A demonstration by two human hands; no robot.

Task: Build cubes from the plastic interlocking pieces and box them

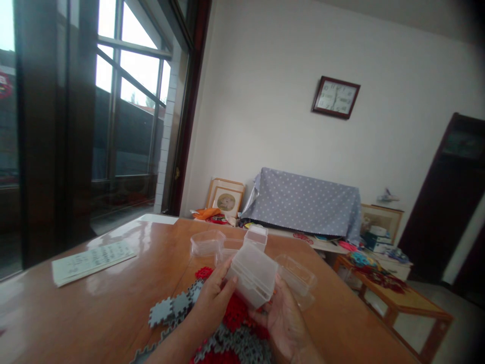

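Between my two hands is a translucent plastic box [253, 273] with its lid closed, tilted above the table. My left hand [215, 293] grips its left side, the thumb on the near face. On the lower right, my right hand [282, 313] holds it with the fingers curled underneath. Below the box lie red interlocking pieces [235, 313] and grey notched pieces [180, 303], partly hidden by my hands. Behind it are a smaller clear box [256, 236] and an open clear container [206, 243]. Another clear container [297, 273] lies to the right.
A pale green paper [93, 262] with writing lies at the left of the brown table [159, 258]. Past its far edge, a dotted grey cloth [306, 199] covers something bulky. A low wooden bench [409, 298] with fabric on it stands at the right.
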